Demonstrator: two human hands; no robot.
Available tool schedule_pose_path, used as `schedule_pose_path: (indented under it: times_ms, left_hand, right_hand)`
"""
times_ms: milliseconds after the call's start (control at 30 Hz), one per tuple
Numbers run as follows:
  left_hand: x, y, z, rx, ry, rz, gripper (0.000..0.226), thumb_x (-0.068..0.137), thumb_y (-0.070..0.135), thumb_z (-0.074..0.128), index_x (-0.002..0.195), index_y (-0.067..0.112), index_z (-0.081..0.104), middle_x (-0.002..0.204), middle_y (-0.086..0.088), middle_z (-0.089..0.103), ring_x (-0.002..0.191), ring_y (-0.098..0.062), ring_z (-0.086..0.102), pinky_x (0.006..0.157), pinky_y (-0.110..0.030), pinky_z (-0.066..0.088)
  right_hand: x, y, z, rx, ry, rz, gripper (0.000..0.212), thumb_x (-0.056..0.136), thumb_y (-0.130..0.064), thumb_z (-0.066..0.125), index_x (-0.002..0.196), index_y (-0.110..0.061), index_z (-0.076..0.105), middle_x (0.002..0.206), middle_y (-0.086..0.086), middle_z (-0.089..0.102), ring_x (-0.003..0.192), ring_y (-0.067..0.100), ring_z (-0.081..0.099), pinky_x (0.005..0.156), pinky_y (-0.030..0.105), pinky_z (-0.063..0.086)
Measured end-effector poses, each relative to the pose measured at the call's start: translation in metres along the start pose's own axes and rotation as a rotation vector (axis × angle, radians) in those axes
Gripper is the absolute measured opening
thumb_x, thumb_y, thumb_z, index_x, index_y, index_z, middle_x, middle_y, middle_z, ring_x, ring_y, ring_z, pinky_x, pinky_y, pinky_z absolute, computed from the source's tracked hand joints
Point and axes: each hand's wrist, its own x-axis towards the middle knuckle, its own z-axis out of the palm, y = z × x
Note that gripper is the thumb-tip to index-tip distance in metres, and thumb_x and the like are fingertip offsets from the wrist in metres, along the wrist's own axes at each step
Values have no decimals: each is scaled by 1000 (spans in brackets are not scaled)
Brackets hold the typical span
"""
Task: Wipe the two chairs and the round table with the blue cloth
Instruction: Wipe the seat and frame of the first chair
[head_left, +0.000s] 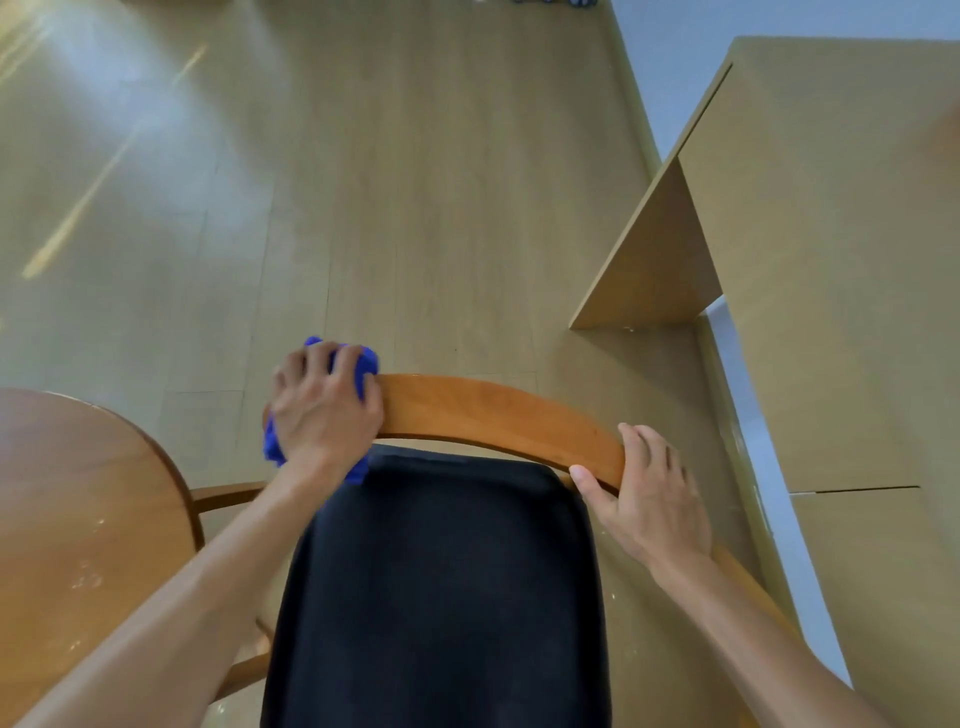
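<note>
A wooden chair with a curved orange-brown backrest (498, 410) and a black seat cushion (441, 587) stands right below me. My left hand (322, 410) grips the bunched blue cloth (366, 364) against the left end of the backrest. The right end of that rail is held by my right hand (649, 493), thumb on the inner side and fingers over the top. The round wooden table (78, 509) shows at the lower left, beside the chair. A second chair is not in view.
A light wooden desk (831, 260) with a side panel (654, 260) stands at the right, close to the chair. Pale wood flooring (363, 182) stretches ahead. A white wall strip (753, 405) runs along the right.
</note>
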Motion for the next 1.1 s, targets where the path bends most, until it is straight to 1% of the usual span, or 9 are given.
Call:
schedule_pose_path:
  times_ms: [200,333,400,533,633,733,867,967,1100]
  left_hand:
    - [-28,129,28,-128,-35,429,30,83,33,46,100,14,62,105,-5,62,102,-29,51,95,-41,37]
    - [-28,133,31,-184,-127,695,36,85,36,47,111,15,62,113,-6,60,107,-30,51,91,-41,41]
    - [-14,96,26,-191,-132,668,41,86,38,44,117,17,59,119,-6,57,110,-31,50,87,-42,46]
    - [8,8,6,-174,-140,275,37,90,36,47,123,22,55,125,-3,53,116,-29,42,86,-45,47]
    - [7,-7,-1,-113,-109,97,31,91,31,50,120,22,56,124,-5,54,116,-31,42,85,-46,45]
    - [-1,29,7,-49,-41,117,35,87,34,44,112,16,59,119,-8,57,110,-34,46,87,-47,41]
    - [-20,112,23,-70,-92,308,34,85,37,44,105,15,61,113,-8,58,107,-32,48,90,-44,39]
    - [-48,175,27,-194,-181,447,35,89,38,37,98,16,63,106,-6,60,103,-29,49,94,-40,37]
    - [-57,192,24,-419,-281,409,53,96,36,16,104,20,65,115,1,60,117,-21,43,105,-33,27]
  right_hand:
    - [0,-1,-1,3,-9,11,100,76,-84,9,145,-16,31,144,4,42,127,24,47,98,40,46]
    - [0,1,1,16,0,12,100,76,-84,15,148,-15,28,144,5,42,128,25,46,97,42,45]
    - [1,2,2,19,-6,7,98,77,-82,14,148,-16,27,144,6,42,127,26,46,96,43,46]
    - [0,2,1,35,2,-12,96,81,-81,13,148,-14,27,145,9,40,128,28,45,98,45,44]
    - [1,1,0,48,-1,-8,95,81,-80,13,148,-14,26,145,9,40,127,29,46,97,44,45]
    - [0,3,1,53,13,-9,94,82,-78,7,147,-14,27,143,9,41,124,29,49,93,43,47]
    - [0,2,-2,73,18,-7,89,84,-72,2,147,-16,28,142,7,42,122,27,49,90,41,48]
    - [0,3,-4,146,20,11,87,82,-68,0,151,-20,23,144,2,42,124,25,48,92,40,45]
    - [-1,3,-6,435,87,66,77,87,-68,7,152,-27,17,145,-1,40,123,23,49,89,41,48]
